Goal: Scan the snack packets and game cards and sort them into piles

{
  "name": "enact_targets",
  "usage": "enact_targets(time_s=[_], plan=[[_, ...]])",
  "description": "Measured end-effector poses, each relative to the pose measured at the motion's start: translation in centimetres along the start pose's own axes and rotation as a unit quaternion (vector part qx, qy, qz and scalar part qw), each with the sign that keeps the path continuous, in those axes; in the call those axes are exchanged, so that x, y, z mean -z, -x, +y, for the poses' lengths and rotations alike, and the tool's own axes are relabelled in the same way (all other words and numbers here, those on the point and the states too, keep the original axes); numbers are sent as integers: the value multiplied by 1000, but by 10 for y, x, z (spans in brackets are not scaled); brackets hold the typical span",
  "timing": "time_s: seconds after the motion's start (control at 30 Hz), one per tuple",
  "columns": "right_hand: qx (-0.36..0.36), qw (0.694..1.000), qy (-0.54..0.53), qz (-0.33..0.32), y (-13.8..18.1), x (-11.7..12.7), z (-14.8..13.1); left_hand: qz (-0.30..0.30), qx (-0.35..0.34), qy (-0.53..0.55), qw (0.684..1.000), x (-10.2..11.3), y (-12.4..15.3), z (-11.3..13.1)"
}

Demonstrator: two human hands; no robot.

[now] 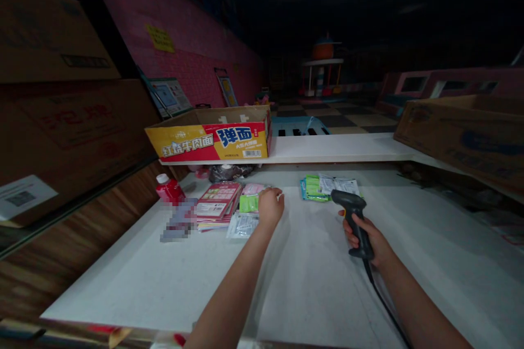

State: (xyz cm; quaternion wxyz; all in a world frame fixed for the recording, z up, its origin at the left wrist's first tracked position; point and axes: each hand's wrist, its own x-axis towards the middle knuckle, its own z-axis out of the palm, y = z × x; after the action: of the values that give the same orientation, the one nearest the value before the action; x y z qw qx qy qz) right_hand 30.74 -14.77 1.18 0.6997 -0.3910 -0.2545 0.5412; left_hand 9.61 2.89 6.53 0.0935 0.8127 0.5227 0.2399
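My right hand (370,237) is wrapped round the handle of a black barcode scanner (355,218), its head pointing left and its cable running down to the front edge. Over the white counter (303,272), my left hand (271,206) hovers at the right side of some small packets, fingers loosely curved and apart, with nothing seen in them. Beside it lie a green packet (248,203) and a clear-and-white packet (242,226). A stack of red-and-white booklets (216,202) is left of these. Near the scanner's head rests a second pile of green and white packets (317,186).
A red bottle with a white cap (170,190) stands at the left, by a blurred-out flat item (179,221). On the raised shelf (327,147) sit a yellow-and-red noodle carton (208,139) and a brown carton (462,125). Large cardboard boxes (73,136) are stacked at the left.
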Motion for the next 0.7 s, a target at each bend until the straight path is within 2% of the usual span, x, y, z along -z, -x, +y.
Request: enact_targets(time_s=[0.07, 0.13, 0.23, 0.33, 0.53, 0.7], plan=[[-8, 1000, 9, -13, 2, 0, 1, 26, 19, -75, 997, 15, 2, -18], [-12, 1000, 9, -16, 2, 1, 0, 22, 52, -138, 989, 27, 3, -33], [-9, 1000, 5, -7, 3, 1, -1, -43, 82, -192, 977, 37, 0, -53], [-4, 1000, 2, 1, 4, 1, 0, -110, 77, -206, 969, 39, -6, -66], [-6, 1000, -7, 1, 4, 2, 0, -121, 45, -234, 964, 43, -17, -70], [-12, 1000, -19, 4, 1, 3, 1, -110, 25, -224, 968, 57, -25, -67]])
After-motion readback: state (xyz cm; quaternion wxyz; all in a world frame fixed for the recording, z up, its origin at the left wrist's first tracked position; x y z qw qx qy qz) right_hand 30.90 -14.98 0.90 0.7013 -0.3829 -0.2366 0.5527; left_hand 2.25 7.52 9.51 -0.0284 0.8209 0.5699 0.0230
